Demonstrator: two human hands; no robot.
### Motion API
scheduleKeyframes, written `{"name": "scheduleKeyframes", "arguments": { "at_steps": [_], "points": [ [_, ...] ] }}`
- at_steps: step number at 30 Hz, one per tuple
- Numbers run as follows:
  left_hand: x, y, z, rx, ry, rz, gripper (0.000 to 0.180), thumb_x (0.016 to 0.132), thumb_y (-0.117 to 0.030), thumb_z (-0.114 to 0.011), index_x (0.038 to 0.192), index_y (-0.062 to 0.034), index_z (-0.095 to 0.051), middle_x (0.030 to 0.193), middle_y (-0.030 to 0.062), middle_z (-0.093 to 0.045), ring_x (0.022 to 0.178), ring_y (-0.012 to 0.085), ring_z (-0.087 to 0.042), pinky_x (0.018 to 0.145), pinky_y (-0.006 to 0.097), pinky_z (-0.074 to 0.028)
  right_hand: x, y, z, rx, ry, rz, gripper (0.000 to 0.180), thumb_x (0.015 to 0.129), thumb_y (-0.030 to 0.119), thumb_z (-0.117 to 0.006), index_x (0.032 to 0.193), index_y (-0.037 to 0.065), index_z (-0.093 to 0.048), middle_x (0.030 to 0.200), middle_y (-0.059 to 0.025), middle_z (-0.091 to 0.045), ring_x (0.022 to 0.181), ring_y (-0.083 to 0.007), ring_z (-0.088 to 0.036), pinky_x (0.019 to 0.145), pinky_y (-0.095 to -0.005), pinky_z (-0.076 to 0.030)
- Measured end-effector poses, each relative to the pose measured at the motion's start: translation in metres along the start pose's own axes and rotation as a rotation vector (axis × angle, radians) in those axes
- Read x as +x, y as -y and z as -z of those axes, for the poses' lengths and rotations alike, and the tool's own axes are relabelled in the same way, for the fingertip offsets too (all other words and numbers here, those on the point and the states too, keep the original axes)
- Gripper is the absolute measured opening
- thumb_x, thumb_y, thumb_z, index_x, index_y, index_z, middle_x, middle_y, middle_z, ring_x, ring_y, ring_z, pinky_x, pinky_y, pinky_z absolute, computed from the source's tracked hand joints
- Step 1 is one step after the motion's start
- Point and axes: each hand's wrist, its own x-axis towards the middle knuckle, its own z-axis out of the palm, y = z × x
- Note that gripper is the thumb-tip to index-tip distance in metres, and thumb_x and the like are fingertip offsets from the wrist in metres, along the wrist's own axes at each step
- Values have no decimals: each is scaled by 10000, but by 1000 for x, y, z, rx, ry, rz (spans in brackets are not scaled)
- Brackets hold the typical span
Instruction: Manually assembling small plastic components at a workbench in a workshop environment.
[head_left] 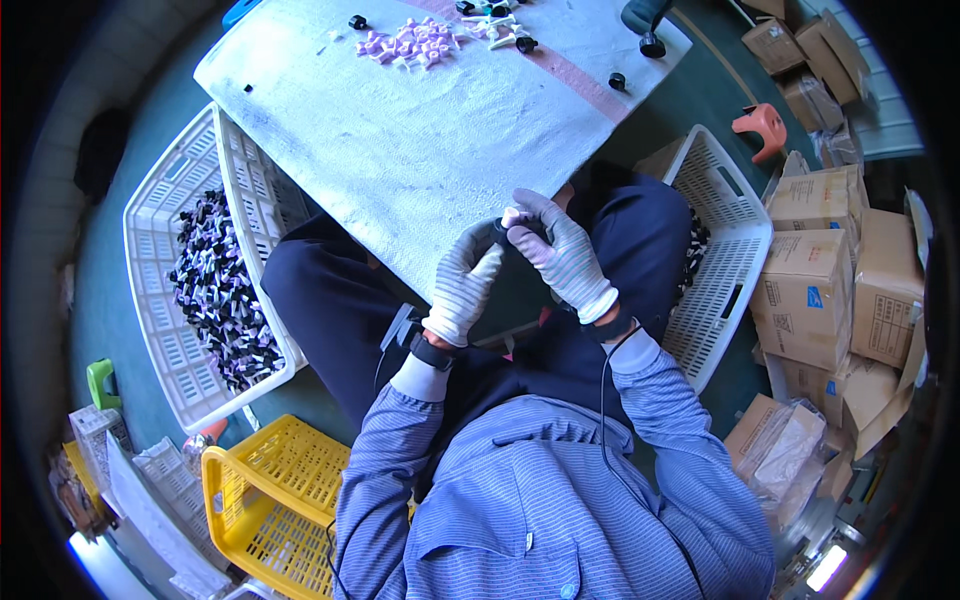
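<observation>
Both my hands wear pale striped work gloves and meet over the near edge of the white table (400,150). My left hand (466,280) is closed, its fingertips pinching a small black plastic piece (501,229). Against that piece sits a small pale pinkish plastic piece (512,216), gripped between the thumb and fingers of my right hand (566,258). The two pieces touch; whether they are joined is too small to tell. Farther up the table lies a heap of small pink-lilac plastic parts (412,44), with a few black knobs (526,45) around it.
A white basket (150,290) at left holds many black-and-pale parts (222,285). Another white basket (725,220) with similar parts stands at right. Yellow crates (235,500) sit at lower left. Cardboard boxes (805,290) are stacked at right, near an orange stool (765,130).
</observation>
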Motion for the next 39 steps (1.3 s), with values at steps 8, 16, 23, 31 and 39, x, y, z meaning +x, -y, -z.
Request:
{"name": "scheduleKeyframes", "arguments": {
  "at_steps": [8,16,23,31,39],
  "points": [
    [2,5,4,130,22,-8,424,960,-102,-596,1362,6,-513,1235,108,-629,1118,152,-588,976,296,-466,10,9,4,-304,32,116,284,917,161,-678,1161,18,-660,1002,-137,-686,933,-219,-669,827,-307,-521],
    [-3,2,-4,-13,127,-8,518,950,-154,-642,1412,-4,-463,1284,104,-603,1176,161,-563,1019,307,-437,9,5,6,-214,-10,-20,264,875,159,-705,1114,47,-692,974,-139,-684,885,-246,-668,810,-335,-523],
    [0,-4,-8,120,119,49,493,900,-187,-715,1319,-1,-532,1200,88,-639,1092,154,-592,956,305,-469,10,8,4,-425,14,181,281,836,247,-749,1033,49,-720,929,-117,-691,832,-247,-667,757,-344,-526],
    [2,0,-1,411,50,-6,394,886,-217,-725,1204,-14,-612,1113,117,-663,1020,173,-625,880,320,-497,11,13,4,-490,74,217,233,830,256,-750,954,61,-723,832,-105,-669,803,-267,-657,710,-360,-514],
    [15,-18,-6,675,23,-367,369,826,-228,-720,1135,-45,-633,966,181,-636,855,367,-625,784,416,-504,20,17,11,-444,82,275,169,850,181,-730,962,55,-716,840,-107,-664,792,-275,-648,715,-366,-513]
  ]
}}
